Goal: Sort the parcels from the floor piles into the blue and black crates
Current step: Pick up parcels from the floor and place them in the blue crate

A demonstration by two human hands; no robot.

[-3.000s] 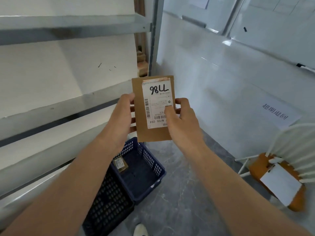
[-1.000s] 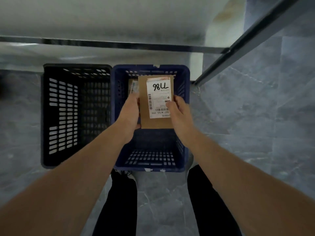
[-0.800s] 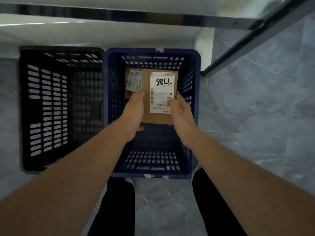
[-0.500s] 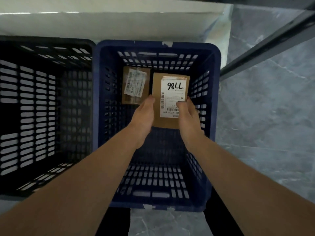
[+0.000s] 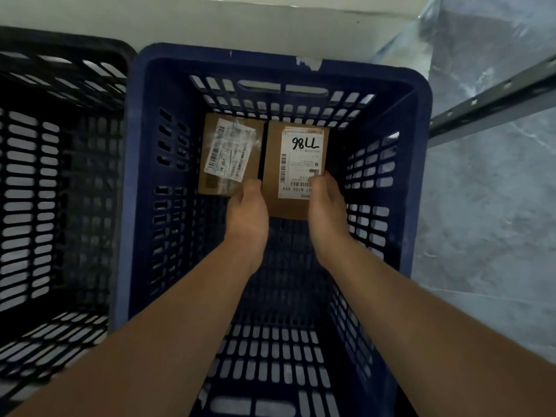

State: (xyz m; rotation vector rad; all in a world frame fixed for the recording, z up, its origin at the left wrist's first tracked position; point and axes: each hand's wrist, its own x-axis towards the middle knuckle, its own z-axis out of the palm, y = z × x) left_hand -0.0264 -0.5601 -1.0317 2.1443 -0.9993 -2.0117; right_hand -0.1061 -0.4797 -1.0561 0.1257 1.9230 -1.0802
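Note:
Both my arms reach down into the blue crate (image 5: 132,188). A flat brown parcel (image 5: 272,164) with a white label marked in black pen sits low at the crate's far end. My left hand (image 5: 248,210) grips its near left edge and my right hand (image 5: 326,206) grips its near right edge. Whether the parcel touches the crate floor I cannot tell. A second brown parcel (image 5: 230,155) with a crinkled taped label lies just left of it inside the same crate. The black crate (image 5: 60,70) stands directly left of the blue one, and I see nothing in it.
A pale wall or shelf base (image 5: 240,22) runs behind both crates. A grey metal rack upright (image 5: 493,100) slants across the grey marbled floor (image 5: 487,221) at the right.
I have turned from the shelves to stand over the crates and lowered the parcel with both hands deep into the blue crate, beside the parcel lying there.

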